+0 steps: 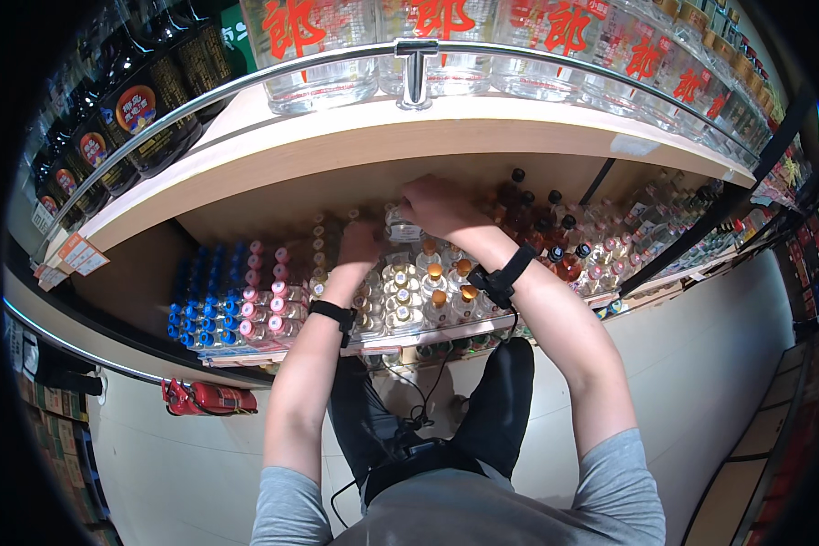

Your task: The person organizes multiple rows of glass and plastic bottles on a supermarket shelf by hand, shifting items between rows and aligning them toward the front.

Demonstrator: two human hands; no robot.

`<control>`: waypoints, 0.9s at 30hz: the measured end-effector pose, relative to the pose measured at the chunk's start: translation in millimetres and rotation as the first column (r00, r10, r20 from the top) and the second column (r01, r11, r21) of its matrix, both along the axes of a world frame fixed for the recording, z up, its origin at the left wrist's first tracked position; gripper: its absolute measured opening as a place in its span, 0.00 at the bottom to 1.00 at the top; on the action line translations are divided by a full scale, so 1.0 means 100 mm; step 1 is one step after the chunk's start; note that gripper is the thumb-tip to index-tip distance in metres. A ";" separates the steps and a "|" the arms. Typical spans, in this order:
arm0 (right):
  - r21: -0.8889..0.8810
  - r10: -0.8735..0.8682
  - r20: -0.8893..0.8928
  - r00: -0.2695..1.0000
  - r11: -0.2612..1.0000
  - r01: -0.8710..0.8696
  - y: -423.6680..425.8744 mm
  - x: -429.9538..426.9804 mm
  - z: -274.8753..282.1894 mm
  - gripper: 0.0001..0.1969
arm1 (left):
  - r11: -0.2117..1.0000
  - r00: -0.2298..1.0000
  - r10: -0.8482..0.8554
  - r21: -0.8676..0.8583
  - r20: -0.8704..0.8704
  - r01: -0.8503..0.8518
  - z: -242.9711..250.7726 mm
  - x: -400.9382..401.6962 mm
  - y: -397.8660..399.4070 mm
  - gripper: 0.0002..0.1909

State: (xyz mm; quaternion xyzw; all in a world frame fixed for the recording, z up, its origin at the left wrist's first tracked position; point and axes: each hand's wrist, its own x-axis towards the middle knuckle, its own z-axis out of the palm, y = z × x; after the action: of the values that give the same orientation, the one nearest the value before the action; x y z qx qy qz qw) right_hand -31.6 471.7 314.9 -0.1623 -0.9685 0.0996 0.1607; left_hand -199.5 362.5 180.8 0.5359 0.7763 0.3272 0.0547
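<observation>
Both my hands reach into the back of a wooden shelf filled with rows of bottles. My left hand [360,243] is above the clear bottles at the shelf's middle; its fingers are blurred and hidden, so its hold cannot be told. My right hand [431,202] is bent over a clear bottle with a white label [404,233], its fingers close to the bottle's top; whether they grip it is unclear. Beneath and between the hands stand clear bottles with pale caps [402,297] and clear bottles with orange caps [439,298].
Blue-capped bottles [208,324] and pink-capped bottles [278,307] stand left, dark-capped amber bottles [568,263] right. An upper shelf edge [382,136] with a metal rail [491,49] overhangs my hands. A red fire extinguisher [222,398] lies low at left.
</observation>
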 end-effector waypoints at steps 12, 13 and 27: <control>0.163 0.100 -0.036 0.994 0.982 -0.093 -0.16 -0.29 -0.32 0.12 | 0.994 0.993 0.100 0.045 0.071 -0.103 0.05 -0.12 -0.60 0.09; 0.160 0.125 -0.022 0.992 0.980 -0.120 -0.18 -0.31 -0.31 0.12 | 0.993 0.994 0.085 0.076 0.075 -0.090 -0.03 -0.15 -0.63 0.09; 0.154 0.097 0.162 0.982 0.981 -0.122 -0.11 -0.33 -0.65 0.11 | 0.982 0.969 0.114 0.123 0.218 -0.143 -0.17 -0.04 -0.72 0.07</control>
State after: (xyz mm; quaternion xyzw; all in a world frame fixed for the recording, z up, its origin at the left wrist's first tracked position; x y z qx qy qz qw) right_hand -64.8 460.5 250.3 -0.1023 -0.9903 0.0160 0.0924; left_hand -203.3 290.2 164.1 0.4492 0.7750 0.4377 0.0779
